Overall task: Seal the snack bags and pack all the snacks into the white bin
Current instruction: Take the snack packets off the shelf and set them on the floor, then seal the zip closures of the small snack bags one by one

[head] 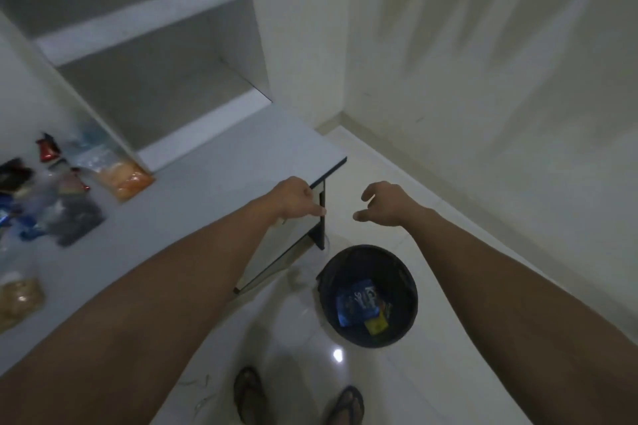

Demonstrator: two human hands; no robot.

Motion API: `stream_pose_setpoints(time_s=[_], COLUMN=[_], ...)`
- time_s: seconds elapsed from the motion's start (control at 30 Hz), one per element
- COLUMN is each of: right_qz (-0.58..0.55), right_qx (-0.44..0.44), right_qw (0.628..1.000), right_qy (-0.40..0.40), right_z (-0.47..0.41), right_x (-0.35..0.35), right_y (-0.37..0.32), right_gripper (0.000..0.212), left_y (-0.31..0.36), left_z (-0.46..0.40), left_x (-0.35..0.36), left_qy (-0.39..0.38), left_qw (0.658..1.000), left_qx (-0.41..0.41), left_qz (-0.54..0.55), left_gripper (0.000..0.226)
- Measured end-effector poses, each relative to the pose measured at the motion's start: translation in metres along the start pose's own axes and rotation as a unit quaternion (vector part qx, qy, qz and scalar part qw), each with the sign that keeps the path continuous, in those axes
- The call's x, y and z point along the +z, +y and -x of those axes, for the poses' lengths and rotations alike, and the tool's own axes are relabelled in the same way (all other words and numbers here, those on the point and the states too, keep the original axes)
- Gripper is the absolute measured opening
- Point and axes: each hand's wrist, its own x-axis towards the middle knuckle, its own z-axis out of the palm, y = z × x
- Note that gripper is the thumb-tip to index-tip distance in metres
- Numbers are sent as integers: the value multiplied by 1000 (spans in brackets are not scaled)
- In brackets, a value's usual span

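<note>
Several snack bags lie on the grey table (207, 190) at the far left: a clear bag of orange snacks (121, 176), a red packet (48, 148), a dark bag (74, 217) and a bag of brown snacks (19, 300). My left hand (297, 198) hovers over the table's right edge, fingers loosely curled, holding nothing. Beyond the table, above the floor, my right hand (386, 203) has its fingers spread and is empty. No white bin is in view.
A black waste bin (369, 297) stands on the white tiled floor by the table's right end, with a blue wrapper and a yellow scrap inside. White shelves (145, 14) rise behind the table. A wall is close on the right. My sandalled feet (297, 400) show below.
</note>
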Motion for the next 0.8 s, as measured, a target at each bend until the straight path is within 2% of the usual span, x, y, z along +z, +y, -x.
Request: stream_pose_setpoints(time_s=[0.13,0.33,0.5,0.7,0.8], right_qz=[36,80,99,111,112], right_qx=[-57,-124,-166,-208,-232], right_qw=[998,989,980,970,963], right_qy=[1,-15,-38,-65,-78], right_z=[6,18,33,50,56], right_x=[-15,-3,38,102,131], right_y=[-66,-174,-276,-390,-436], right_gripper=[62,62,60,59,59], left_y=[-23,-95,-182,-289,-331], left_z=[43,116,182,252,280], left_x=[-50,-117,-161,-201,-216], left_qy=[39,87,128,133,143], left_qw=[999,996,990,987,984], left_qx=[-11,-25,-49,-84,-101], left_qz=[5,4,15,18,22], left_gripper=[58,53,60,49,52])
